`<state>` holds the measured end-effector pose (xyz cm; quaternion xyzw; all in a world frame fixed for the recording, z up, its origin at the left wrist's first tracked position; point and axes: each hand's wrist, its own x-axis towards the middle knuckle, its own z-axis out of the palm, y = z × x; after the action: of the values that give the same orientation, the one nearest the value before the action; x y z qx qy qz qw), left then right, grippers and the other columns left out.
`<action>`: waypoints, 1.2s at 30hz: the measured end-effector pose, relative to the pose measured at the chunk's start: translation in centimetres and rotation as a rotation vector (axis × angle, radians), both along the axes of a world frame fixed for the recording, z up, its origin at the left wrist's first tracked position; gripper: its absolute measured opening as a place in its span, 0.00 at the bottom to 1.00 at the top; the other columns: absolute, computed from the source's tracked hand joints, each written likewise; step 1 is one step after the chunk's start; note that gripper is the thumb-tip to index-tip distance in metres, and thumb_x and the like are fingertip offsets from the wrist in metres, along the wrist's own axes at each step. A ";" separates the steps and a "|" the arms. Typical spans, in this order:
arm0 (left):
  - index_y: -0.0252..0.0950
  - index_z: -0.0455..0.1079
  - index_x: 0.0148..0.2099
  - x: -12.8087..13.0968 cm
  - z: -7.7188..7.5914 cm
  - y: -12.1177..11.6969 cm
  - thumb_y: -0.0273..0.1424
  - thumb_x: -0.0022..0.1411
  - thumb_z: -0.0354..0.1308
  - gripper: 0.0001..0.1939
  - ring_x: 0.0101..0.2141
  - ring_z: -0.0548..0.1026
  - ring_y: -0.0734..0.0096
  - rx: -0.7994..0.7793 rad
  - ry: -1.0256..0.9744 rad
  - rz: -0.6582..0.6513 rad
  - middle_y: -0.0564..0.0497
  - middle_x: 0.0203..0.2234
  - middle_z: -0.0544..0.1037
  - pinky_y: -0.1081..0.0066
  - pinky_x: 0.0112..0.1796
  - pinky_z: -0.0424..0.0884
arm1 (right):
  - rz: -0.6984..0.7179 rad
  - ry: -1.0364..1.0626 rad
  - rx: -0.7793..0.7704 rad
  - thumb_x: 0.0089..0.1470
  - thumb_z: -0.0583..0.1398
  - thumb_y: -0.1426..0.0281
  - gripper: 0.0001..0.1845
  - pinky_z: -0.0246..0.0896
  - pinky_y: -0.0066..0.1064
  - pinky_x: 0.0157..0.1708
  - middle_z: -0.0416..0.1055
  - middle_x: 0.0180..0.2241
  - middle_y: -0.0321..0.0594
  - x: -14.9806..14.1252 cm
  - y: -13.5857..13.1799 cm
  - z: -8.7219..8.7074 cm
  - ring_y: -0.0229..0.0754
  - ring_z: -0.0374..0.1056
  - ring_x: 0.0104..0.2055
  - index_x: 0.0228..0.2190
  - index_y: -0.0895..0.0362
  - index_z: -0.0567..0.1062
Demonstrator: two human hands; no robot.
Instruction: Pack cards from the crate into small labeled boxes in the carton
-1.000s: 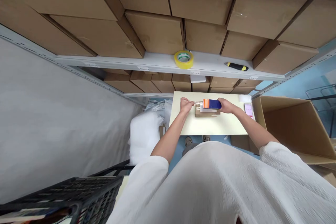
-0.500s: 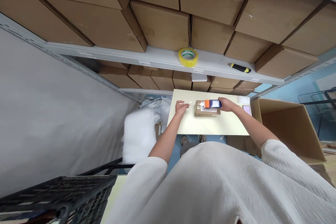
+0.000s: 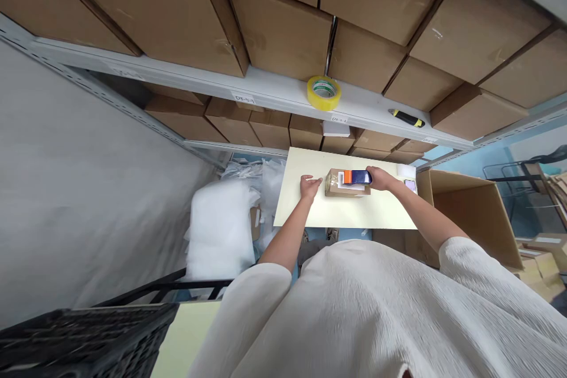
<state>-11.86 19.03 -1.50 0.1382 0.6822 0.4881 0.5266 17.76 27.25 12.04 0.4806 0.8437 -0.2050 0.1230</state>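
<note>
A small cardboard box (image 3: 333,190) lies on the pale yellow table (image 3: 305,212), with clear tape at its left end and a white label (image 3: 353,186) on top. My right hand (image 3: 377,178) is closed round a tape dispenser (image 3: 359,176), dark blue with an orange front, held over the top of the box. My left hand (image 3: 310,186) is just left of the box, apart from it; its fingers are spread and nothing shows in them.
Ahead is a shelf with large cartons (image 3: 283,29), a yellow tape roll (image 3: 323,93) and a utility knife (image 3: 406,118). A phone (image 3: 410,186) lies at the table's right end, beside an open carton (image 3: 469,212). White wrap (image 3: 219,230) stands left; a black crate (image 3: 88,336) is lower left.
My left hand has opened from a pinch on a thin pale strip, which no longer shows. The tape dispenser has shifted only slightly on the box. The view has tilted a little.
</note>
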 end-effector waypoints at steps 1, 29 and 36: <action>0.43 0.63 0.41 0.5 -0.2 0.1 0.26 0.53 0.75 0.23 0.32 0.80 0.68 -0.019 0.002 -0.003 0.59 0.27 0.76 0.67 0.43 0.75 | -0.001 -0.005 0.003 0.52 0.70 0.73 0.17 0.62 0.33 0.38 0.78 0.43 0.47 0.0 0.0 0.0 0.50 0.72 0.41 0.41 0.53 0.72; 0.43 0.33 0.85 1.4 5.0 2.1 0.38 0.59 0.74 0.66 0.81 0.43 0.44 0.267 0.825 -1.298 0.35 0.82 0.49 0.42 0.77 0.42 | 0.004 0.021 0.030 0.55 0.69 0.72 0.24 0.66 0.37 0.49 0.75 0.49 0.48 0.0 -1.7 0.0 0.53 0.70 0.51 0.52 0.55 0.72; 0.49 0.41 0.84 1.3 5.4 2.5 0.43 0.63 0.71 0.58 0.80 0.46 0.38 0.178 0.993 -1.399 0.42 0.83 0.47 0.35 0.76 0.38 | 0.033 -0.094 -0.052 0.61 0.67 0.71 0.22 0.63 0.32 0.39 0.76 0.53 0.50 -0.4 -1.3 1.9 0.52 0.73 0.52 0.55 0.53 0.71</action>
<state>-10.57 21.54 3.94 0.7647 0.5507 -0.0135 0.3343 17.34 25.93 13.96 0.4725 0.8392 -0.2019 0.1781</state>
